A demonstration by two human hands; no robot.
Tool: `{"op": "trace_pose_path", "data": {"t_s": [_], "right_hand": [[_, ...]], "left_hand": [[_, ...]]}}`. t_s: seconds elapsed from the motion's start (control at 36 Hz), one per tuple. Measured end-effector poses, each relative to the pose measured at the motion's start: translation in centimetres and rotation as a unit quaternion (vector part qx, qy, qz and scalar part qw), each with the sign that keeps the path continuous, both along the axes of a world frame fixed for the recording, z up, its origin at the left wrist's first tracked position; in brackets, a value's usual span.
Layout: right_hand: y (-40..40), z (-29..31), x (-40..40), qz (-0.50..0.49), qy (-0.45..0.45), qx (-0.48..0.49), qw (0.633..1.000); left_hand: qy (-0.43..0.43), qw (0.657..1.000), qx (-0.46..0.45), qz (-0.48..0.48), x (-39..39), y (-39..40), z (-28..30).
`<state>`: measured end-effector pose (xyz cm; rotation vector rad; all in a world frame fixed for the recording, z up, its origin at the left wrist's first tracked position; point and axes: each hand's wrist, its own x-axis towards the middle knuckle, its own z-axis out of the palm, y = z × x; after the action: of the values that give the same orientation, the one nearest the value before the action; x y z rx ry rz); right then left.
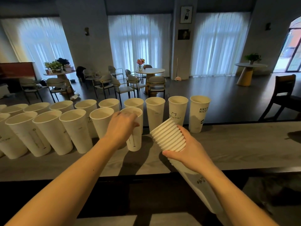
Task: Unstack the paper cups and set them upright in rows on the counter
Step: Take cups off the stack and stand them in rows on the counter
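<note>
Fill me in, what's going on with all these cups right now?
A person is setting out paper cups on the counter. The left hand grips a single cup by its upper part at the right end of the near row, standing on or just above the surface. The right hand holds the remaining stack of cups tilted, rims pointing away. Two rows of upright cups already stand behind and to the left.

Grey counter [236, 149]: upright paper cups [78, 132] standing in two rows.
</note>
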<state>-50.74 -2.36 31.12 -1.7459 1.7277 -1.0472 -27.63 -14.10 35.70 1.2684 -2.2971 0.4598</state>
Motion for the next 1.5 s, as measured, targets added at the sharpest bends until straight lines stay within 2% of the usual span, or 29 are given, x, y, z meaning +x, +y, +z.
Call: {"op": "trace_pose_path", "data": {"t_s": [0.14, 0.22, 0.28, 0.31, 0.36, 0.42, 0.44, 0.5, 0.61, 0.72, 0.81, 0.89, 0.97, 1.08, 1.14, 1.19, 1.33, 1.5], "right_hand": [[-0.1, 0.0, 0.2, 0.007, -0.002, 0.0, 1.0], [0.1, 0.3, 0.3, 0.008, -0.001, -0.002, 1.0], [0.3, 0.6, 0.3, 0.004, 0.002, -0.001, 1.0], [0.3, 0.7, 0.3, 0.002, 0.004, -0.001, 1.0], [0.5, 1.0, 0.4, 0.002, 0.006, -0.004, 1.0], [0.6, 1.3, 0.4, 0.002, 0.009, -0.008, 1.0], [0.9, 1.6, 0.5, 0.002, 0.011, -0.01, 1.0], [1.2, 1.8, 0.4, 0.001, 0.017, -0.013, 1.0], [2.1, 2.4, -0.2, 0.0, 0.044, -0.021, 0.999], [3.0, 2.6, -0.8, -0.011, 0.079, -0.024, 0.996], [3.7, 2.6, -1.6, -0.013, 0.068, -0.024, 0.997], [4.1, 2.2, -2.9, -0.049, 0.062, -0.004, 0.997], [4.0, 1.5, -4.4, -0.085, 0.068, 0.029, 0.994], [3.9, 0.7, -5.9, -0.096, 0.066, 0.046, 0.992], [3.9, 0.6, -6.0, -0.097, 0.057, 0.05, 0.992], [3.8, 0.3, -6.2, -0.096, 0.045, 0.049, 0.993], [3.3, -0.3, -6.4, -0.084, 0.034, 0.042, 0.995], [2.3, -0.7, -6.1, -0.075, 0.026, 0.041, 0.996]], "left_hand": [[0.01, 1.0, 0.001, 0.004, 0.0, -0.3, 0.4], [0.122, 0.992, -0.027, 0.027, -0.4, 0.4, 1.8], [0.193, 0.98, -0.05, -0.002, -1.4, 2.2, 2.9], [0.227, 0.973, -0.011, -0.043, -2.1, 3.2, 3.4], [0.252, 0.944, 0.169, -0.128, -3.4, 5.3, 4.5], [0.218, 0.9, 0.336, -0.172, -4.3, 6.3, 5.0], [0.191, 0.891, 0.373, -0.174, -4.5, 6.8, 5.3], [0.175, 0.889, 0.388, -0.169, -4.6, 7.0, 5.3], [0.261, 0.856, 0.421, -0.15, -5.0, 7.5, 5.4], [0.306, 0.843, 0.419, -0.145, -5.4, 7.9, 5.8], [0.327, 0.857, 0.369, -0.152, -5.8, 8.2, 6.6], [0.365, 0.889, 0.251, -0.12, -5.6, 7.3, 7.8], [0.317, 0.934, 0.143, -0.084, -5.8, 6.2, 8.0], [0.168, 0.971, 0.156, -0.065, -7.9, 5.3, 5.6], [0.065, 0.989, 0.125, -0.053, -8.6, 4.6, 4.2], [0.012, 0.994, 0.104, -0.038, -8.9, 3.7, 3.0], [-0.018, 0.998, 0.059, -0.023, -9.6, 2.0, 1.5], [-0.023, 0.994, 0.106, -0.012, -9.8, 0.9, 1.7]]}}
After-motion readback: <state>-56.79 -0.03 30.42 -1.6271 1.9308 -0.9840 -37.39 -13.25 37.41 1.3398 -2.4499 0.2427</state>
